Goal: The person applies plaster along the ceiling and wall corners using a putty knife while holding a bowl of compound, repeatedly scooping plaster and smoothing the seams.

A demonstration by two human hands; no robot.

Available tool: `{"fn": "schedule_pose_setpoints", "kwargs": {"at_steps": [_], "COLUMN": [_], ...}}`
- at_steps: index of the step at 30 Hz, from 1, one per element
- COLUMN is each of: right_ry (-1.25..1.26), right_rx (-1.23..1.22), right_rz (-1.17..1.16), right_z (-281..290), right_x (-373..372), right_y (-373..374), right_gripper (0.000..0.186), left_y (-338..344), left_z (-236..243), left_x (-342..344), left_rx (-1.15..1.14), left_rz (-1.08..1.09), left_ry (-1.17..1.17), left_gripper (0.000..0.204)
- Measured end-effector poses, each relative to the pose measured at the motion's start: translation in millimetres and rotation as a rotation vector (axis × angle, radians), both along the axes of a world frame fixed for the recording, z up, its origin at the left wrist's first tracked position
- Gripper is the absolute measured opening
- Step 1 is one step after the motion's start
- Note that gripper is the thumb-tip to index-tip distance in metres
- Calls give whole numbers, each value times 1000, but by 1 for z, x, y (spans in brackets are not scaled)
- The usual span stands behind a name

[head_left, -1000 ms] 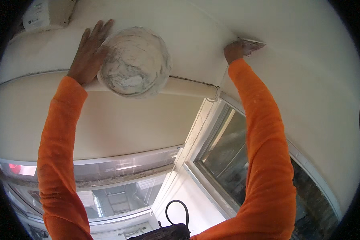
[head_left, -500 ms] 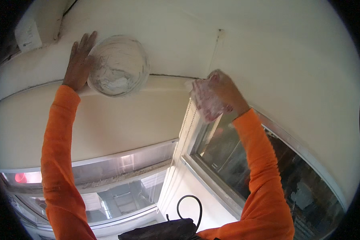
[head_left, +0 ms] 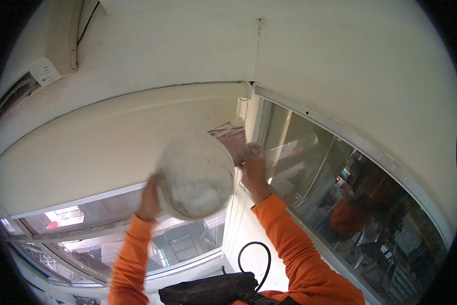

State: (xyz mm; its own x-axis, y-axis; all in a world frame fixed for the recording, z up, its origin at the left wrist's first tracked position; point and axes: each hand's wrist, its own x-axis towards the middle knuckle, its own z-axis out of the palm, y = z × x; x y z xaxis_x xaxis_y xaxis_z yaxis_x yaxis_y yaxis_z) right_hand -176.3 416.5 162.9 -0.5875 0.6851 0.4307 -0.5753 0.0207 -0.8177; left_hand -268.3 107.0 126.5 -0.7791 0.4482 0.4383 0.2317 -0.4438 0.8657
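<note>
A round, whitish, see-through bowl-shaped thing (head_left: 195, 175), smudged with white inside, is held by its left rim in my left hand (head_left: 151, 195). Motion blurs it, and its kind is not clear. My left fingers are closed on the edge, partly hidden behind it. To the right, my right hand (head_left: 255, 165) is closed on a crumpled reddish-pink cloth (head_left: 231, 141) with pale patches. That cloth hangs beside the bowl-shaped thing's right edge, before the window corner; whether they touch, I cannot tell.
Behind my hands spreads a cream roller blind (head_left: 86, 147), its bead chain near the corner. A framed glass window (head_left: 335, 178) lies on the right. An air conditioner (head_left: 22, 91) hangs at the upper left. A black bag-like thing (head_left: 208, 288) with a looped cable is below.
Both hands have come down and closer together, away from the top of the blind. The bowl-shaped thing has moved right and down with my left hand; the cloth has come down and left.
</note>
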Motion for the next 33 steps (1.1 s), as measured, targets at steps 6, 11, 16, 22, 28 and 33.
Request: {"fn": "schedule_pose_setpoints", "kwargs": {"at_steps": [6, 11, 16, 22, 28, 33], "right_ry": [-11, -181, -352, -311, -663, -479], "right_rx": [-505, 874, 1395, 2071, 1991, 1967], "right_rz": [859, 551, -352, -1592, -1269, -1332], "right_z": [-65, -77, 77, 360, 422, 439], "right_x": [14, -17, -76, -91, -92, -131], "right_y": [-83, -80, 34, 162, 135, 159], "right_gripper": [26, 27, 28, 22, 30, 21], "left_y": [20, -33, -135, -251, -321, -328], "left_z": [-55, -124, -202, -311, -408, -465], "left_x": [96, 82, 141, 250, 348, 402], "left_rx": [379, 101, 80, -205, -270, -295], "left_rz": [4, 512, 701, 930, 1216, 1325], "left_ry": [-397, -140, -309, -450, -742, -865], "left_gripper": [36, 39, 44, 49, 49, 49]}}
